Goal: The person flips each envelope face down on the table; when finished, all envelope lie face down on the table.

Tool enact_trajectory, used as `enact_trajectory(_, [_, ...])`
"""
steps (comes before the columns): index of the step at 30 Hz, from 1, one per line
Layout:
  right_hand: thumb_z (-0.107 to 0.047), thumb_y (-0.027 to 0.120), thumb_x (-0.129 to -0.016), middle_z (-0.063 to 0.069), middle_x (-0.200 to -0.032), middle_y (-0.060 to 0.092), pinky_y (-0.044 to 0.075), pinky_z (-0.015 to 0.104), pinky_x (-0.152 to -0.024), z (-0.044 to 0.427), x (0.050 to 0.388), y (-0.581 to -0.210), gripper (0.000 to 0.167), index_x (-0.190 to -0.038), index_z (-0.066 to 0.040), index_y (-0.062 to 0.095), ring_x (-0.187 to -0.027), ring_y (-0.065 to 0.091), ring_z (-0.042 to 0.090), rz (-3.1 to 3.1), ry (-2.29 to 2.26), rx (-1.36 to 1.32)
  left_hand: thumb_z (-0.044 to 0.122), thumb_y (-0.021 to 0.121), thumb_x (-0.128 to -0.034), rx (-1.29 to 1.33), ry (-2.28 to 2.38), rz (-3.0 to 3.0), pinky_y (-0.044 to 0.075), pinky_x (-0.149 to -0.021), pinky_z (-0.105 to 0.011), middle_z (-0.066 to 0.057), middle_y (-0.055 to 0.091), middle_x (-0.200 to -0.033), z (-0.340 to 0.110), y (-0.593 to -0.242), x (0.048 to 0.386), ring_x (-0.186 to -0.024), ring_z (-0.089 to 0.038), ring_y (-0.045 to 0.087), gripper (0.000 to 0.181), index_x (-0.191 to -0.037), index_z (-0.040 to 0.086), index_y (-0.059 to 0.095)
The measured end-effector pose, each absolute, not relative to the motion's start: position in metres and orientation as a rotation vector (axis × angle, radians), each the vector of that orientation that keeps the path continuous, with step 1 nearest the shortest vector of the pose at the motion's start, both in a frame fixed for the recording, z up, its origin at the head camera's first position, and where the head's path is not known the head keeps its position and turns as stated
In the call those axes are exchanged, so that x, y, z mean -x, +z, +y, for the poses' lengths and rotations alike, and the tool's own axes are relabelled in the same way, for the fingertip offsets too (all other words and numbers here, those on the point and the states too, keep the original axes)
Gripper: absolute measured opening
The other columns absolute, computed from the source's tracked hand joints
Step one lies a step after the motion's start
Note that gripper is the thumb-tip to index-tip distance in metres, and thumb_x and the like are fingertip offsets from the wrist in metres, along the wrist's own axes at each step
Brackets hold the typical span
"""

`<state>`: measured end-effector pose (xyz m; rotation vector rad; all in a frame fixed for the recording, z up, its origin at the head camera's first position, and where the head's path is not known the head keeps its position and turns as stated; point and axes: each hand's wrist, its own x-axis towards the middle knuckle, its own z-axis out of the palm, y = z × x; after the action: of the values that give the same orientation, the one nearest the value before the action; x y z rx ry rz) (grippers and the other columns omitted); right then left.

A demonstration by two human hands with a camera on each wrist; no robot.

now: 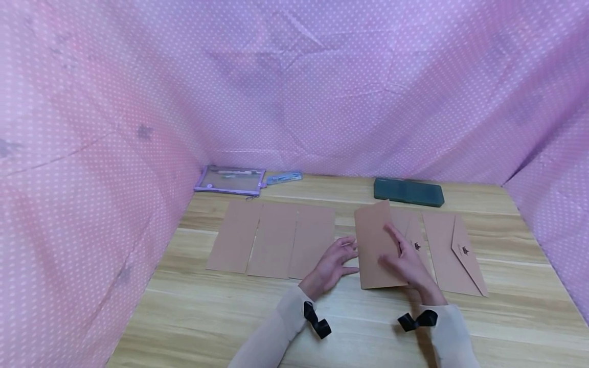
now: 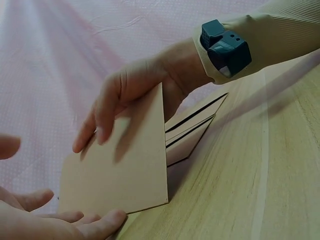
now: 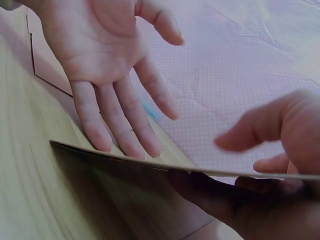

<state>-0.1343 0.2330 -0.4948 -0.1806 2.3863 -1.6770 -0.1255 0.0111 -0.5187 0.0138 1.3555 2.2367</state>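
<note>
A plain brown envelope (image 1: 374, 250) is tilted up off the table, pinched by the right hand (image 1: 411, 266) with fingers spread across it. In the right wrist view, the right hand (image 3: 280, 130) has its thumb on one side of the envelope (image 3: 120, 159) and fingers on the other. The left hand (image 1: 329, 266) has its fingers extended beside the envelope's left edge. Seen from the left wrist, the left hand's fingers (image 2: 107, 224) lie along the envelope's (image 2: 135, 170) lower edge; firm contact is hard to tell.
Three plain brown envelopes (image 1: 271, 240) lie in a row on the left of the wooden table (image 1: 193, 317). Flap-side-up envelopes with crown prints (image 1: 453, 250) lie right. Behind are a purple-edged clear pouch (image 1: 230, 181), a blue item (image 1: 284, 178) and a dark green case (image 1: 408, 192).
</note>
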Motion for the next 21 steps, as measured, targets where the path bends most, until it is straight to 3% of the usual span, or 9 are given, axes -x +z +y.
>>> enact_trajectory(3, [0.007, 0.061, -0.086, 0.023, -0.167, 0.015, 0.037, 0.003, -0.087, 0.235, 0.136, -0.494, 0.086, -0.159, -0.004, 0.018, -0.138, 0.032, 0.041, 2.417, -1.648, 0.162, 0.009, 0.045, -0.1, -0.014, 2.225, 1.395, 0.046, -0.108, -0.057, -0.024, 0.034, -0.158, 0.012, -0.519, 0.125, -0.142, -0.04, 0.041, 0.05, -0.147, -0.003, 0.034])
enact_trajectory(7, [0.012, 0.06, -0.083, 0.021, -0.167, 0.015, 0.027, -0.005, -0.092, 0.236, 0.137, -0.493, 0.087, -0.159, -0.001, 0.019, -0.148, 0.022, 0.04, 2.435, -1.677, 0.144, 0.005, 0.046, -0.0988, 0.002, 2.227, 1.414, 0.049, -0.106, -0.053, -0.024, 0.037, -0.156, 0.012, -0.519, 0.124, -0.138, -0.036, 0.046, 0.05, -0.147, -0.003, 0.035])
enact_trajectory(13, [0.01, 0.06, -0.085, 0.016, -0.169, 0.012, 0.029, -0.004, -0.094, 0.235, 0.137, -0.492, 0.088, -0.16, -0.004, 0.017, -0.148, 0.024, 0.034, 2.372, -1.795, 0.068, -0.003, 0.057, -0.0917, 0.047, 2.237, 1.461, 0.057, -0.091, -0.034, -0.022, 0.046, -0.151, 0.012, -0.52, 0.12, -0.115, -0.022, 0.059, 0.053, -0.143, 0.0, 0.044])
enact_trajectory(17, [0.01, 0.059, -0.087, 0.014, -0.17, 0.01, 0.032, -0.003, -0.095, 0.233, 0.136, -0.493, 0.086, -0.16, -0.005, 0.015, -0.147, 0.028, 0.021, 2.31, -1.885, 0.049, -0.01, 0.063, -0.0837, 0.071, 2.225, 1.557, 0.057, -0.084, -0.024, -0.022, 0.058, -0.14, 0.014, -0.523, 0.112, -0.099, -0.014, 0.065, 0.053, -0.135, 0.001, 0.054])
enact_trajectory(21, [0.01, 0.058, -0.088, 0.016, -0.169, 0.009, 0.034, -0.003, -0.096, 0.231, 0.135, -0.495, 0.085, -0.16, -0.003, 0.015, -0.137, 0.033, -0.007, 2.275, -1.937, 0.075, -0.016, 0.065, -0.0783, 0.079, 2.233, 1.603, 0.057, -0.077, -0.022, -0.019, 0.066, -0.126, 0.015, -0.524, 0.106, -0.086, -0.009, 0.065, 0.053, -0.129, -0.003, 0.059])
